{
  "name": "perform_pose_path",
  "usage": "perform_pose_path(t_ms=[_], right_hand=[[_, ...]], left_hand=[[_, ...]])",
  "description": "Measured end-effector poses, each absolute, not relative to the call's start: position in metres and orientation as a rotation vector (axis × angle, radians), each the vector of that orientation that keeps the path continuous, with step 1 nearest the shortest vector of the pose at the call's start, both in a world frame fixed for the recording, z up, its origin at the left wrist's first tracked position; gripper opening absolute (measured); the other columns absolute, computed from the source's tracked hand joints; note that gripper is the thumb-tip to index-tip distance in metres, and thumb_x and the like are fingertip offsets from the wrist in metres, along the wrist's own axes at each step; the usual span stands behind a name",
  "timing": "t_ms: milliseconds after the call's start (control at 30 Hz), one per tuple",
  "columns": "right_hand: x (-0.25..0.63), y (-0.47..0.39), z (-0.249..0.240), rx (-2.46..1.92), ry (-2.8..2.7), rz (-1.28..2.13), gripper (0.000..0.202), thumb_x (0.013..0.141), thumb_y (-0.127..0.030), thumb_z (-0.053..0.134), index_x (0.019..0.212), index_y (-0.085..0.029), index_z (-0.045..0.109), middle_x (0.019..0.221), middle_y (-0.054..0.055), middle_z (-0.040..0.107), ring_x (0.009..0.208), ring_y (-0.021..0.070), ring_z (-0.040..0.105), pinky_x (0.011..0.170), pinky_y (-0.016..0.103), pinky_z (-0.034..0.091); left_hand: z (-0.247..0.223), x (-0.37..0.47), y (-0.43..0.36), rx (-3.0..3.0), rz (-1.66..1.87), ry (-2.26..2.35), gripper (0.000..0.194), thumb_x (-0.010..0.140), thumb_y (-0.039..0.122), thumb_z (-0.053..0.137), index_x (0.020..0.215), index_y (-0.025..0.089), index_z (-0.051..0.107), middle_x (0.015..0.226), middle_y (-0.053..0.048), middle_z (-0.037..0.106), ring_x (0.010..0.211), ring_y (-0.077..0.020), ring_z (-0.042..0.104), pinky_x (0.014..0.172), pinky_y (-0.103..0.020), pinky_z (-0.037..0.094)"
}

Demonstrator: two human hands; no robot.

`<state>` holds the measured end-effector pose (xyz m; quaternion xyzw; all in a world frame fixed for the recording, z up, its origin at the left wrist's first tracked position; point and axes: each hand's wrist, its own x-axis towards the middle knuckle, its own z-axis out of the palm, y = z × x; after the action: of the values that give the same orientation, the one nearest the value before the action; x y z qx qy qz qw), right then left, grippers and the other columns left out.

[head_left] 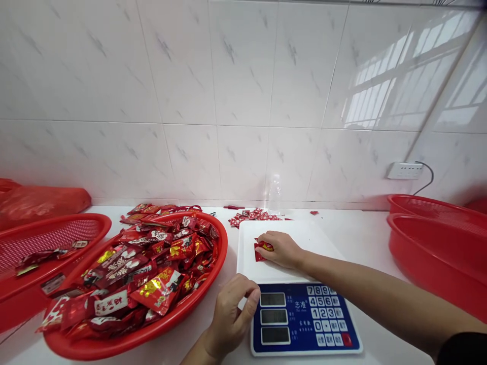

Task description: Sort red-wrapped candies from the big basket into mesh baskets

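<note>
My right hand (282, 249) is over the white pan of the digital scale (249, 261), its fingers closed on a small red snack packet (259, 253) with yellow print. Just left of the scale's blue keypad panel (297, 334), my left hand (235, 312) rests with loosely bent fingers, the thumb apart from the index finger. I see nothing in it. Beside that hand stands a red plastic basket (216, 304), heaped with shiny red snack packets (160, 291) of several designs. The three displays on the scale look dark.
Small red patterned packets (254, 217) lie behind the scale, near a clear plastic object (274, 195). More red baskets stand at the left (102, 223) and right (418, 253). A red bag (49, 203) lies far left. A power strip (405, 171) is on the tiled wall.
</note>
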<state>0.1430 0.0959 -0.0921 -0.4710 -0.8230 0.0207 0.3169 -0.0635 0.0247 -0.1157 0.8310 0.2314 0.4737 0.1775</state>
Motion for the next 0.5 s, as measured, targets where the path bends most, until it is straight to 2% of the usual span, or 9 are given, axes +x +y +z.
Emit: perform_pose_path(t_ms=[100, 233, 367, 500], right_hand=[[0.145, 0.100, -0.080, -1.207, -2.041, 0.061, 0.012, 0.084, -0.030, 0.056, 0.087, -0.023, 0.066, 0.084, 0.001, 0.069, 0.076, 0.0148, 0.061, 0.073, 0.027, 0.046], [0.164, 0.101, -0.057, -1.230, -1.798, 0.056, 0.020, 0.086, -0.038, 0.052, 0.088, -0.022, 0.063, 0.083, 0.000, 0.069, 0.074, 0.0139, 0.062, 0.070, 0.025, 0.049], [0.211, 0.090, -0.035, -1.330, -1.561, -0.018, 0.029, 0.084, -0.048, 0.053, 0.086, -0.021, 0.062, 0.076, 0.000, 0.067, 0.066, 0.0141, 0.060, 0.058, 0.024, 0.049], [0.275, 0.065, -0.022, -1.473, -1.355, -0.172, 0.027, 0.081, -0.047, 0.057, 0.084, -0.021, 0.062, 0.077, 0.001, 0.066, 0.068, 0.0150, 0.060, 0.059, 0.026, 0.048]], left_hand=[[-0.115, -0.064, 0.024, 2.343, 1.360, 0.655, 0.020, 0.093, 0.021, 0.044, 0.075, 0.018, 0.054, 0.068, -0.002, 0.057, 0.066, -0.0145, 0.052, 0.064, -0.026, 0.041], [-0.114, -0.064, 0.023, 2.331, 1.383, 0.655, 0.020, 0.092, 0.021, 0.044, 0.075, 0.018, 0.053, 0.067, -0.002, 0.057, 0.065, -0.0148, 0.053, 0.063, -0.026, 0.042], [-0.115, -0.065, 0.024, 2.331, 1.397, 0.627, 0.017, 0.092, 0.018, 0.045, 0.077, 0.018, 0.053, 0.068, -0.002, 0.057, 0.065, -0.0142, 0.054, 0.062, -0.025, 0.043], [-0.116, -0.065, 0.025, 2.350, 1.378, 0.574, 0.016, 0.091, 0.015, 0.044, 0.079, 0.019, 0.053, 0.069, -0.001, 0.056, 0.066, -0.0134, 0.054, 0.062, -0.024, 0.043]])
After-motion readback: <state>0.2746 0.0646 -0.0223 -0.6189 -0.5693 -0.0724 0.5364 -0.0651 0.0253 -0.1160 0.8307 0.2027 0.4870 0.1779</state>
